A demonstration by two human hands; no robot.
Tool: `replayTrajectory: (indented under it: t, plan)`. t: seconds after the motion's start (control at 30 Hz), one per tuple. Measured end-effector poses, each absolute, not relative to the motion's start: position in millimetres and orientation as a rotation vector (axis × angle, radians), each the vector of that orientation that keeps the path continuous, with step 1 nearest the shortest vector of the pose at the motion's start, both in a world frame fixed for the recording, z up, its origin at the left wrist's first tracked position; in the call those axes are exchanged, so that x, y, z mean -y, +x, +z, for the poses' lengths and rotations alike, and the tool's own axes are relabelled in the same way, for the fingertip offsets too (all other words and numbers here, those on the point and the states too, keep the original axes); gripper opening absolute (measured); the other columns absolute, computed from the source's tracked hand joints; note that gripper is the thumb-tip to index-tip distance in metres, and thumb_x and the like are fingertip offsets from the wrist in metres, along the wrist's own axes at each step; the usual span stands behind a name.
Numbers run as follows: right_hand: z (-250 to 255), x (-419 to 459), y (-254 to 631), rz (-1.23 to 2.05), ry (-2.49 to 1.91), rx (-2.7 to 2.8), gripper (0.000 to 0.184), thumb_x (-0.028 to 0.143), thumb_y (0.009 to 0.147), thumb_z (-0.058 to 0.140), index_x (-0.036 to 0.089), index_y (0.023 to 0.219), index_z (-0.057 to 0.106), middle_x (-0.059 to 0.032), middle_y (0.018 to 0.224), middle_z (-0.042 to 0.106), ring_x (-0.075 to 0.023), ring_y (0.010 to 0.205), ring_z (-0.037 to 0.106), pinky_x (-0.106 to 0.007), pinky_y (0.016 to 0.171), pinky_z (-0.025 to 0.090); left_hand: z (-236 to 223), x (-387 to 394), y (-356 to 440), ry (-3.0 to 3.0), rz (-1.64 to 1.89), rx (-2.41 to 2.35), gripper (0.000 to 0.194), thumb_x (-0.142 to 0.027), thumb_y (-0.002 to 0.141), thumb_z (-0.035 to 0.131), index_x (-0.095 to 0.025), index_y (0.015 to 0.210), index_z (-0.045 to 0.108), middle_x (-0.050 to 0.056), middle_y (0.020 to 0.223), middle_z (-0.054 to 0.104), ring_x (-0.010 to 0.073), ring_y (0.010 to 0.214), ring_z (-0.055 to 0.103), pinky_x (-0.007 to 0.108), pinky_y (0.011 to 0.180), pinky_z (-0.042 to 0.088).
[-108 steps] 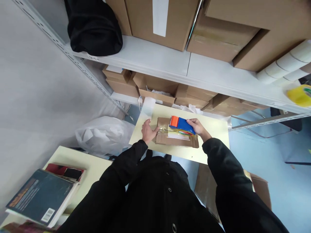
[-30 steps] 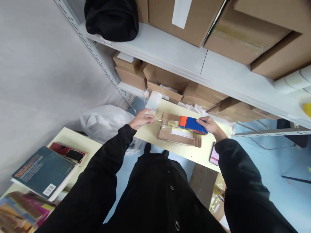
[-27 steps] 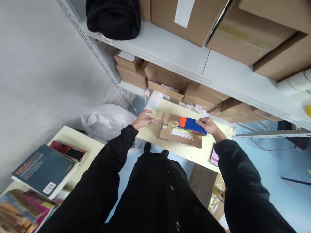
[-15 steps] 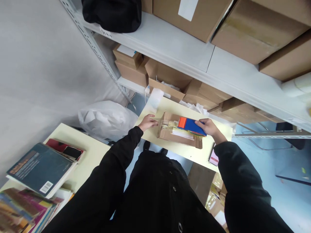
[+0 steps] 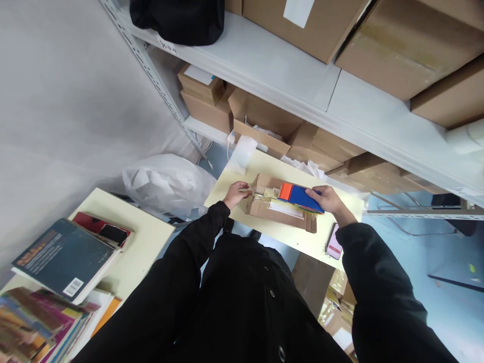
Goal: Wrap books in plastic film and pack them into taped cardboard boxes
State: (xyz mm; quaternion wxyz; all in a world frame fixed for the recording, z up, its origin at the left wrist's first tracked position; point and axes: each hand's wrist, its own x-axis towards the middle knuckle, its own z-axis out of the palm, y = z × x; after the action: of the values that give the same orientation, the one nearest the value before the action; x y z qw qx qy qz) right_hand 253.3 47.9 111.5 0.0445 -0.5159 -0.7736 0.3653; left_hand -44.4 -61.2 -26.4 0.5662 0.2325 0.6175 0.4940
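Note:
A cardboard box [image 5: 260, 207] with clear yellowish tape along its top lies on the pale yellow table [image 5: 223, 189]. My right hand [image 5: 328, 198] grips a blue and orange tape dispenser [image 5: 300, 195] over the right part of the box, orange end pointing left. A white label [image 5: 286, 208] shows partly beneath the dispenser. At the box's left end is my left hand [image 5: 236, 194], fingers apart and holding nothing. Its fingertips are close to the box edge; I cannot tell whether they touch.
A phone [image 5: 335, 243] lies near the table's right front edge. Beyond the table, shelves [image 5: 272, 55] hold several cartons [image 5: 412, 45] and a black bag [image 5: 177, 20]. To the left are a plastic sack [image 5: 166, 184] and a second table with books [image 5: 64, 257].
My left hand has come slightly closer to the box's left end. My right hand keeps its grip on the tape dispenser, almost unmoved. The view has shifted a little.

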Motion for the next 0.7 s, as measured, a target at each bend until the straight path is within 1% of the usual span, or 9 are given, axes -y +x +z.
replayTrajectory:
  t: [0.13, 0.3, 0.37, 0.43, 0.5, 0.53, 0.6, 0.63, 0.7]
  plan:
    - [112.0, -47.9, 252.7, 1.135, -1.579, 2.349, 0.061, 0.076, 0.070, 0.051, 0.017, 0.053, 0.054, 0.0012, 0.048, 0.045, -0.0113, 0.049, 0.038, -0.026, 0.048, 0.033, -31.3, 60.6, -44.5, 0.585, 1.128, -1.485, 0.046, -0.027, 0.061, 0.080, -0.011, 0.097, 0.057, 0.012, 0.110, 0.060, 0.0156, 0.084, 0.063, 0.033, 0.073, 0.055]
    - [110.6, -47.4, 253.3, 1.106, -1.582, 2.356, 0.060, 0.075, 0.071, 0.050, 0.017, 0.052, 0.053, 0.0010, 0.048, 0.045, -0.0113, 0.049, 0.038, -0.026, 0.048, 0.033, -43.4, 64.6, -54.3, 0.960, 0.913, -1.756, 0.042, -0.023, 0.061, 0.079, -0.013, 0.097, 0.060, 0.012, 0.106, 0.064, 0.0234, 0.097, 0.062, 0.041, 0.090, 0.050]
    - [109.9, -47.2, 253.9, 1.102, -1.568, 2.365, 0.060, 0.073, 0.073, 0.050, 0.017, 0.053, 0.054, 0.0007, 0.049, 0.047, -0.0117, 0.050, 0.040, -0.026, 0.049, 0.034, -41.0, 69.5, -60.7, 1.106, 0.825, -1.808, 0.040, -0.025, 0.067, 0.075, -0.015, 0.102, 0.061, 0.012, 0.112, 0.063, 0.0253, 0.102, 0.061, 0.042, 0.094, 0.048]
    - [109.0, -47.2, 254.5, 1.118, -1.558, 2.362, 0.059, 0.072, 0.074, 0.050, 0.017, 0.055, 0.057, 0.0003, 0.050, 0.049, -0.0119, 0.051, 0.042, -0.026, 0.050, 0.035, -28.7, 74.4, -65.5, 1.287, 0.797, -1.798, 0.043, -0.029, 0.075, 0.067, -0.014, 0.114, 0.058, 0.016, 0.122, 0.059, 0.0271, 0.114, 0.056, 0.043, 0.100, 0.043]
    - [108.1, -47.6, 254.9, 1.132, -1.552, 2.353, 0.059, 0.072, 0.074, 0.050, 0.016, 0.057, 0.058, -0.0001, 0.052, 0.052, -0.0120, 0.052, 0.043, -0.026, 0.051, 0.036, -7.1, 77.4, -64.7, 1.564, 0.783, -1.702, 0.060, -0.039, 0.078, 0.063, -0.011, 0.128, 0.049, 0.021, 0.139, 0.045, 0.0308, 0.133, 0.040, 0.045, 0.109, 0.032]
    - [107.7, -48.0, 255.0, 1.134, -1.547, 2.352, 0.059, 0.072, 0.074, 0.050, 0.016, 0.057, 0.059, -0.0003, 0.052, 0.052, -0.0121, 0.052, 0.043, -0.026, 0.051, 0.036, 5.5, 77.9, -61.0, 1.721, 0.750, -1.617, 0.074, -0.046, 0.075, 0.065, -0.009, 0.136, 0.042, 0.022, 0.147, 0.034, 0.0335, 0.140, 0.027, 0.047, 0.112, 0.025]
    - [107.3, -48.7, 254.7, 1.129, -1.540, 2.353, 0.059, 0.072, 0.073, 0.050, 0.016, 0.055, 0.058, -0.0005, 0.051, 0.052, -0.0121, 0.051, 0.043, -0.026, 0.051, 0.035, 28.6, 76.9, -47.0, 1.955, 0.626, -1.477, 0.113, -0.061, 0.059, 0.073, -0.008, 0.145, 0.024, 0.024, 0.155, 0.014, 0.0398, 0.144, 0.005, 0.053, 0.114, 0.014]
    - [107.3, -49.0, 254.3, 1.123, -1.539, 2.354, 0.060, 0.073, 0.073, 0.050, 0.016, 0.054, 0.057, -0.0005, 0.050, 0.052, -0.0120, 0.051, 0.043, -0.026, 0.050, 0.035, 37.2, 75.7, -37.4, 2.031, 0.565, -1.437, 0.126, -0.067, 0.053, 0.074, -0.007, 0.148, 0.016, 0.025, 0.155, 0.008, 0.0411, 0.143, 0.000, 0.055, 0.114, 0.009]
    - [107.8, -49.3, 253.2, 1.110, -1.538, 2.358, 0.060, 0.073, 0.074, 0.049, 0.017, 0.052, 0.056, -0.0004, 0.048, 0.051, -0.0119, 0.049, 0.043, -0.026, 0.049, 0.035, 45.8, 73.3, -16.5, 2.109, 0.464, -1.447, 0.142, -0.074, 0.046, 0.071, -0.003, 0.148, 0.004, 0.028, 0.155, 0.000, 0.0424, 0.142, -0.006, 0.056, 0.113, 0.002]
